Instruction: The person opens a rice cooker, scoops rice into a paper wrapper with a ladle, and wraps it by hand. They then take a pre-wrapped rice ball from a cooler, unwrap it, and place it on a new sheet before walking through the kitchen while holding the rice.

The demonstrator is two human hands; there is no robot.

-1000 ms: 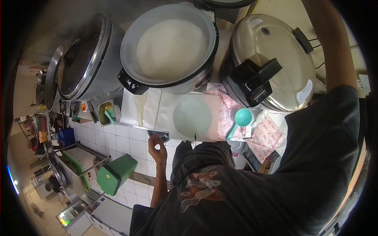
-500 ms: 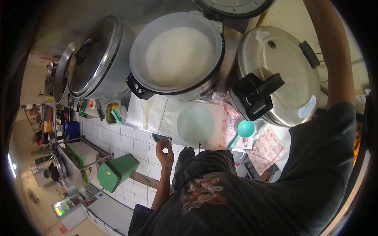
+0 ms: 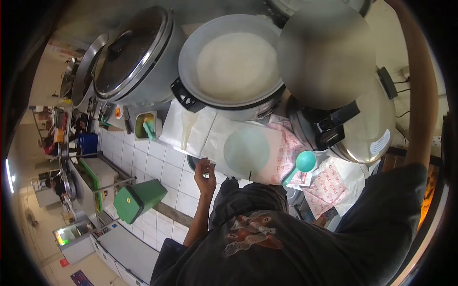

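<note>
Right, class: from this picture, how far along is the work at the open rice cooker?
Done: the rice cooker is open, full of rice, and paper sheets lie spread before it. In hand: the left hand is at the sheets' near edge; the right hand is out of view. Left: no rice on the sheets; the teal scoop lies idle.

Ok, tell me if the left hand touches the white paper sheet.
Cannot tell. The head view shows the left hand with fingertips right at the near edge of the white paper sheet, but neither contact nor a gap is plain.
</note>
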